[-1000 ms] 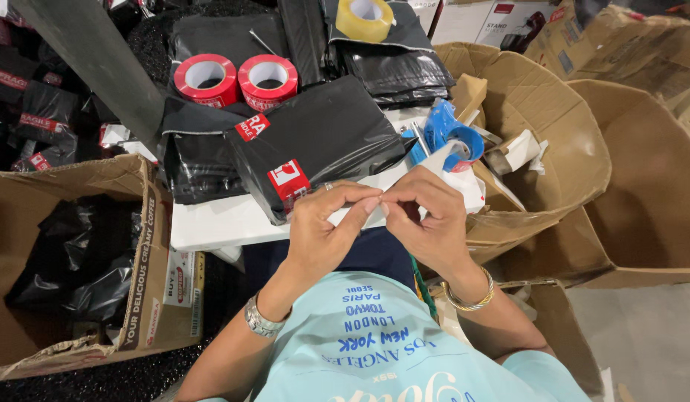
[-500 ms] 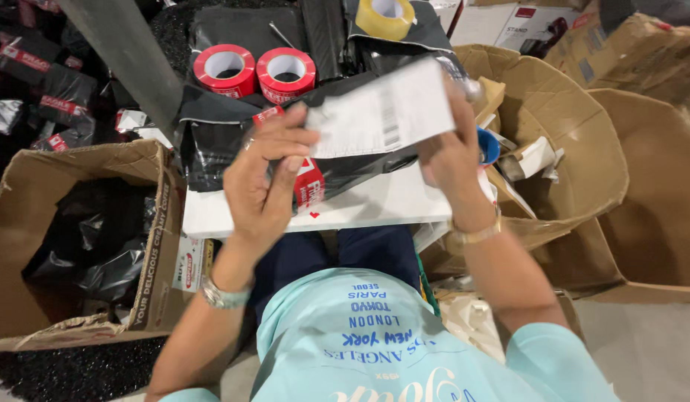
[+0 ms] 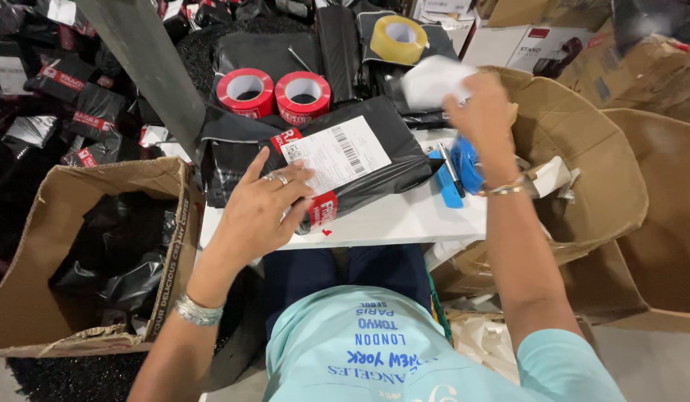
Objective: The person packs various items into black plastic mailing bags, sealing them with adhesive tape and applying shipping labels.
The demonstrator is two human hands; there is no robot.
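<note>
A black plastic mailer bag (image 3: 390,167) lies on the small white table (image 3: 404,219), with a white shipping label (image 3: 336,155) stuck on its top. My left hand (image 3: 259,205) lies flat on the bag, fingers spread at the label's lower left edge. Raised over the cardboard box at the right, my right hand (image 3: 483,112) pinches a white sheet of backing paper (image 3: 434,80). It is blurred.
Two red tape rolls (image 3: 274,93) and a yellow tape roll (image 3: 398,39) stand behind the bag. A blue tape dispenser (image 3: 457,171) lies at the table's right. An open cardboard box (image 3: 69,246) of black bags sits at the left, another box (image 3: 583,141) at the right.
The label, held up in both hands before, now sits stuck on the black bag. My left hand came down onto it. My right hand carried the backing paper up and right.
</note>
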